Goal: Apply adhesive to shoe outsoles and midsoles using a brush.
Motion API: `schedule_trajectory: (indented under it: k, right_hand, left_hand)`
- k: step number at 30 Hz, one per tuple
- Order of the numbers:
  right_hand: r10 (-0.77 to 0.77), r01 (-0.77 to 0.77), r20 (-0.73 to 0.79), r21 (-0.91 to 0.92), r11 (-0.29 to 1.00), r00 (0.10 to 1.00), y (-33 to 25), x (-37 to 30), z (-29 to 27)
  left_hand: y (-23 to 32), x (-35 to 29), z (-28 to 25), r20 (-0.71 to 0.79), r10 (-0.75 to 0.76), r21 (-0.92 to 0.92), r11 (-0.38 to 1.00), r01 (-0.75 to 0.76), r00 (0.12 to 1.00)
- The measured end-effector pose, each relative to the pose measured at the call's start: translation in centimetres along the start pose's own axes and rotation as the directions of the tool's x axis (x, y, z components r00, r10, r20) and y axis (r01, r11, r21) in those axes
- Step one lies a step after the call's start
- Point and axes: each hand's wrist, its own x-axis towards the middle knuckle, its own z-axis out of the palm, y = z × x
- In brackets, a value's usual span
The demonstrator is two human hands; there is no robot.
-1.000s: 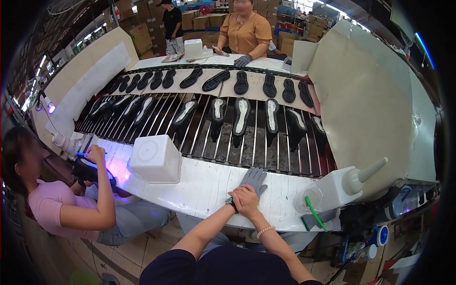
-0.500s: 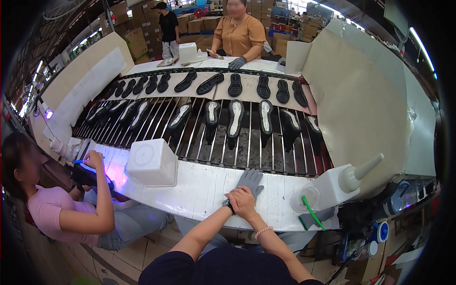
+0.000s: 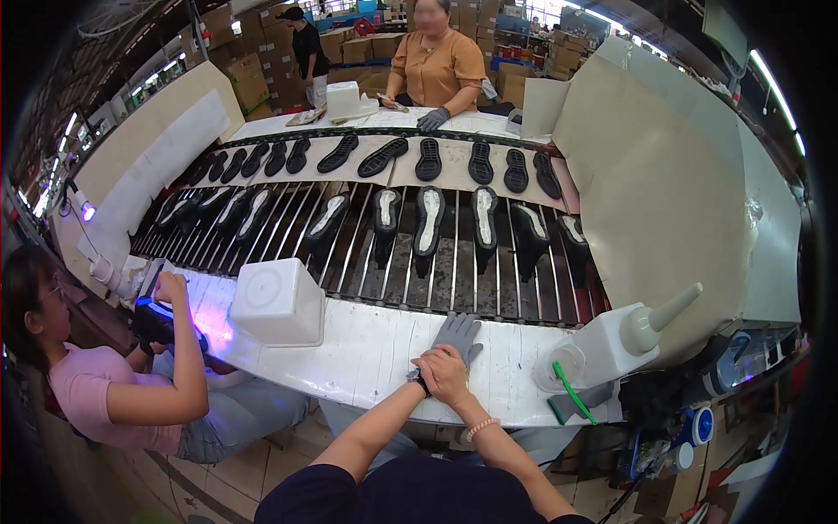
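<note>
My left hand (image 3: 459,333) wears a grey glove and lies flat, fingers spread, on the white bench edge (image 3: 367,349) in front of the conveyor. My bare right hand (image 3: 443,373) sits over the left wrist, fingers curled on the glove's cuff beside a dark wristwatch (image 3: 416,378). A bead bracelet (image 3: 480,428) circles my right wrist. Neither hand holds a shoe part. The nearest black soles with white insoles (image 3: 429,223) stand on the roller conveyor just beyond the gloved fingers.
A white box (image 3: 278,301) stands left of my hands. A white squeeze bottle (image 3: 630,336) and a cup with a green brush (image 3: 569,384) stand right. A seated co-worker (image 3: 105,393) holds a glowing tool (image 3: 161,319). A person in orange (image 3: 436,65) works across the conveyor.
My hands stay together at the same spot on the bench edge. The view has shifted slightly. The co-worker on the left has lowered the arm a little.
</note>
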Motion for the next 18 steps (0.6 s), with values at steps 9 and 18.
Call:
schedule_trajectory:
  k: [9, 18]
  right_hand:
    - [-0.024, 0.024, -0.021, -0.013, 1.0, 1.0, 0.09, 0.0, -0.11]
    - [-0.018, 0.018, -0.016, -0.011, 1.0, 1.0, 0.14, -0.08, 0.02]
  left_hand:
    - [0.19, -0.07, -0.13, 0.002, -0.013, -0.021, 1.0, 0.013, 1.0]
    - [0.04, -0.01, 0.55, 0.037, -0.026, 0.013, 1.0, 0.026, 0.999]
